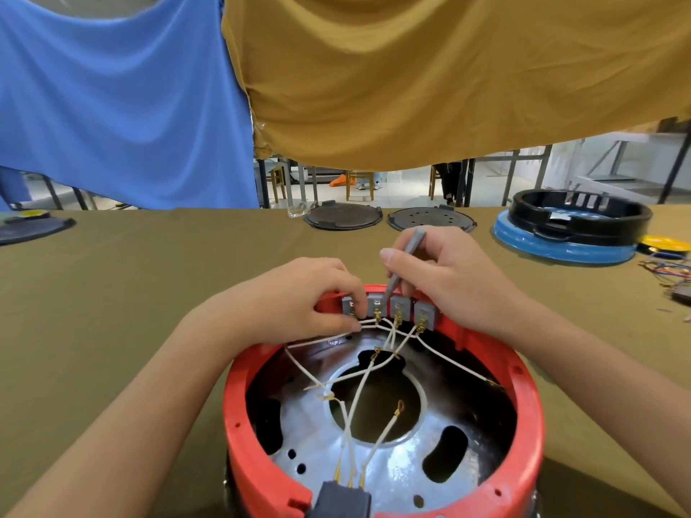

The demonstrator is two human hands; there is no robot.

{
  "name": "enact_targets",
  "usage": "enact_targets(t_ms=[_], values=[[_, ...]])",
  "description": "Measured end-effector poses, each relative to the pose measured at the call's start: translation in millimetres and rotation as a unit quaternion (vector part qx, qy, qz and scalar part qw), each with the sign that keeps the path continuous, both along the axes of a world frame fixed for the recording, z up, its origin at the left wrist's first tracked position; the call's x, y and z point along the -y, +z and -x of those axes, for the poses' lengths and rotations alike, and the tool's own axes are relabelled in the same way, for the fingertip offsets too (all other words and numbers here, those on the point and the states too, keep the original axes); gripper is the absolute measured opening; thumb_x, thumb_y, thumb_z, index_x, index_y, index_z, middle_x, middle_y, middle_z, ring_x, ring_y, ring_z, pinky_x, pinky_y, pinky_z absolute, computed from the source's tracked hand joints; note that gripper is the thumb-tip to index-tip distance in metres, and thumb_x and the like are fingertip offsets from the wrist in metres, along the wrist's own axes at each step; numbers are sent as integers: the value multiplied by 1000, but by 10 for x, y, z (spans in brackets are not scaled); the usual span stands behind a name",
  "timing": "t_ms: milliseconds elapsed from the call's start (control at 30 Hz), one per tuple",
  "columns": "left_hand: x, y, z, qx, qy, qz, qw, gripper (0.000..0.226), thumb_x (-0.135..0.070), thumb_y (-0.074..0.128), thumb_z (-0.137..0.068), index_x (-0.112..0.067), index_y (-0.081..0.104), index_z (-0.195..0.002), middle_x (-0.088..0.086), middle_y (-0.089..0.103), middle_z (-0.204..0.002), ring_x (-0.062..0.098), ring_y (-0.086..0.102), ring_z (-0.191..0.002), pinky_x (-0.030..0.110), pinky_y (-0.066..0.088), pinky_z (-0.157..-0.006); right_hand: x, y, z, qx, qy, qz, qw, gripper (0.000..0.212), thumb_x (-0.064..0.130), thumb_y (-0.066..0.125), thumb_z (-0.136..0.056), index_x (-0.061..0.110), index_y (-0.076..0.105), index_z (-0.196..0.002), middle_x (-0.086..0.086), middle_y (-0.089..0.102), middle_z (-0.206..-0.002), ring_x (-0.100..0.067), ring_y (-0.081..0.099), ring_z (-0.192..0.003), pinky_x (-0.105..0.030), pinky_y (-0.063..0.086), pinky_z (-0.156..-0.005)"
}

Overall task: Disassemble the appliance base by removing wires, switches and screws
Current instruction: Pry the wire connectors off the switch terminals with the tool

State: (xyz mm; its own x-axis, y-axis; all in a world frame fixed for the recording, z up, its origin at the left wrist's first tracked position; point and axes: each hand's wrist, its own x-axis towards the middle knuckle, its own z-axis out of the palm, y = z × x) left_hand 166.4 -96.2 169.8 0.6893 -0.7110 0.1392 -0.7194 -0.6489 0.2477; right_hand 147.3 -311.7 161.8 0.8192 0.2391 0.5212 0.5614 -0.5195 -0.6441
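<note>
Olive-brown cloth covers the long table (157,278), and blue and mustard sheets hang behind it. From where I stand, the person's right hand (445,278) is curled around a slim grey tool (405,263), held like a pen, its tip pressed down on the second of four grey switches (375,306) from the left. The left hand (306,297) pinches a white wire (368,323) between thumb and forefinger right at the leftmost switch, fingers bent close over it.

All four switches sit in a row along the far rim of the red appliance base (523,416), which lies on the cloth directly below both hands, open side up. Brass terminals hang from the switches, and white wires fan out from them, crossing one another over the middle of the base. Inside, a shiny silver plate (396,469) shows a large round hole at its centre and several dark slots around it. One wire ends loose in a brass ring above that hole. At the near rim of the base a dark grey block (342,499) takes three more brass-tipped wires.

Beyond the base, at the table's far edge, lie two dark round lids (344,216). Farther right of the base a black ring (579,214) rests on a blue one, with a tangle of coloured wires (669,271) near it.
</note>
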Motion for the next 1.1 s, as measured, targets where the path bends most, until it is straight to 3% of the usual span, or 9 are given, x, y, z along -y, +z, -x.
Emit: enact_targets(t_ms=[167,333,500,600,800,967,1100], values=[[31,-26,15,-12,-13,21,1000,10,-36,74,-87,-39,65,-84,-10,54,-111,-2,54,-100,25,42,-94,-14,5,33,38,11,26,999,26,27,62,-97,15,67,-74,1,66,-65,-13,63,-64,-40,52,-69],[33,-59,-7,-16,-11,39,999,12,-38,72,-88,-44,63,-83,-14,55,-109,-2,54,-100,26,43,-95,-21,-13,39,60,19,37,997,24,27,64,-96,17,70,-75,1,66,-65,-20,62,-62,-44,51,-64],[40,-65,-12,-20,-12,44,999,10,-38,71,-89,-44,64,-83,-16,55,-107,-3,54,-99,25,43,-94,-9,-19,15,49,21,25,998,24,27,66,-95,18,70,-74,2,66,-64,-16,63,-61,-44,54,-65],[43,-64,-12,-22,-11,46,999,13,-39,71,-88,-46,63,-82,-16,55,-107,-3,54,-99,26,43,-94,0,-17,-10,28,18,12,999,24,28,66,-95,17,69,-73,1,68,-67,-11,65,-62,-38,56,-69],[48,-74,-20,-22,-8,43,999,5,-38,71,-89,-41,68,-88,-14,55,-108,-1,55,-100,33,45,-97,-15,5,-18,6,13,17,1000,26,28,65,-95,14,68,-73,1,67,-62,-4,62,-56,-26,52,-62],[46,-80,-21,-26,-7,49,998,6,-38,71,-88,-43,68,-88,-16,55,-108,-2,55,-101,30,44,-97,-44,50,-56,-30,-3,13,999,31,31,63,-96,12,68,-73,-5,64,-60,-12,55,-54,-36,49,-64],[43,-85,-31,-27,-7,51,998,6,-38,71,-88,-43,69,-88,-17,55,-108,-4,54,-101,28,44,-97,-50,37,-56,-37,-11,6,999,31,32,62,-97,11,67,-75,-3,64,-59,-9,55,-53,-33,49,-63]])
